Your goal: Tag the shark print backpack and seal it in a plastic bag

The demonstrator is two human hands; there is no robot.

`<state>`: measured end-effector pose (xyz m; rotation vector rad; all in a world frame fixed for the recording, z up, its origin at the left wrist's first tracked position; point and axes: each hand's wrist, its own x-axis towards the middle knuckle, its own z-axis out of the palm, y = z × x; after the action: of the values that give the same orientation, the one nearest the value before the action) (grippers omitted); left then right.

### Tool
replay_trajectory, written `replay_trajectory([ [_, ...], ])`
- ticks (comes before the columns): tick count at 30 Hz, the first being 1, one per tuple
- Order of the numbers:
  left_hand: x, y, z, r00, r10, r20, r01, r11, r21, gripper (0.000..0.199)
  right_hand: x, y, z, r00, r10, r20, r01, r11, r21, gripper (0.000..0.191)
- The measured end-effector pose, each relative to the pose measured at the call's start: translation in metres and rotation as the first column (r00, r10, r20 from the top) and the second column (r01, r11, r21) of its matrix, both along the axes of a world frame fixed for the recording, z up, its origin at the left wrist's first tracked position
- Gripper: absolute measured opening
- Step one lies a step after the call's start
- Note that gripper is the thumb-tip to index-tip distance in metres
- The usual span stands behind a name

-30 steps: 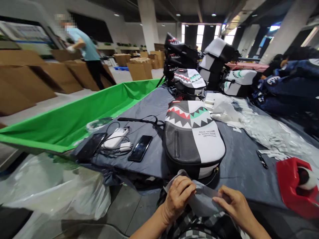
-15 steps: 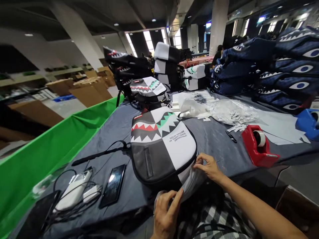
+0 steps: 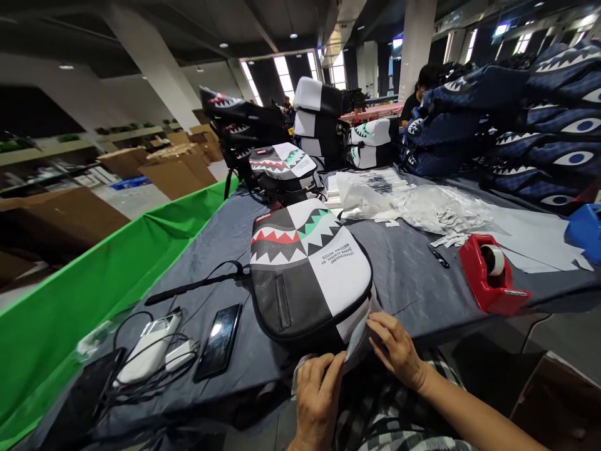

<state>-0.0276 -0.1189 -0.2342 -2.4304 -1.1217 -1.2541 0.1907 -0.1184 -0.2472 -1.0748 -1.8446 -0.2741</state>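
Observation:
A black and white backpack [image 3: 307, 275] with a shark-mouth print lies on the table in front of me, its base towards me. A thin, whitish plastic bag [image 3: 359, 341] is bunched at the near end of the backpack. My left hand [image 3: 317, 391], fingers closed, grips the bag's edge just below the backpack's base. My right hand [image 3: 399, 351] pinches the bag's other side, near the backpack's lower right corner. Part of the bag is hidden behind my fingers and under the backpack.
Left of the backpack lie a phone [image 3: 218, 341], a white power bank [image 3: 148, 354] and cables. A red tape dispenser [image 3: 493, 282] stands at right, beside a small black cutter [image 3: 439, 257]. Behind are plastic bags [image 3: 436, 207] and stacked backpacks [image 3: 558, 134]. A person [image 3: 413, 100] is beyond.
My right hand has moved down and slightly right along the bag's edge, its fingers straighter. The left hand keeps its grip, a little lower on the backpack's near side.

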Motion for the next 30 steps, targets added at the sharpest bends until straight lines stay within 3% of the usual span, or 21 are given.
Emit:
replay_trajectory([
  [3,-0.002,-0.003,-0.003,0.997,0.002,0.082,0.001,0.999,-0.038,0.029,0.005,0.015,0.003,0.998,0.019,0.052,-0.021,0.999,0.026,0.045],
  [6,-0.004,-0.006,-0.008,0.982,0.027,0.187,-0.011,0.996,-0.085,0.026,0.016,0.031,0.012,0.976,0.122,0.182,-0.141,0.985,0.096,0.031],
  [9,-0.005,-0.009,-0.013,0.977,0.024,0.211,-0.018,0.999,-0.028,0.020,0.027,0.042,0.023,0.908,0.243,0.342,-0.290,0.953,0.092,0.024],
  [13,0.000,-0.011,-0.011,0.983,0.091,0.158,-0.109,0.988,0.109,0.023,0.037,0.051,0.035,0.798,0.371,0.474,-0.413,0.911,-0.018,0.020],
  [20,-0.006,-0.006,0.004,0.981,0.187,-0.046,-0.180,0.975,0.130,0.008,0.044,0.064,0.045,0.622,0.570,0.537,-0.474,0.820,-0.321,0.007],
  [22,-0.013,-0.001,0.010,0.981,0.147,-0.125,-0.131,0.983,0.128,0.009,0.043,0.067,0.047,0.597,0.584,0.550,-0.458,0.811,-0.365,0.009],
  [25,-0.022,0.007,0.020,0.976,-0.012,-0.219,0.038,0.993,0.113,0.010,0.040,0.070,0.054,0.572,0.583,0.576,-0.445,0.811,-0.380,0.020],
  [30,-0.034,0.023,0.037,0.903,-0.268,-0.335,0.273,0.961,-0.035,0.015,0.039,0.076,0.074,0.540,0.649,0.535,-0.496,0.760,-0.420,0.028],
])
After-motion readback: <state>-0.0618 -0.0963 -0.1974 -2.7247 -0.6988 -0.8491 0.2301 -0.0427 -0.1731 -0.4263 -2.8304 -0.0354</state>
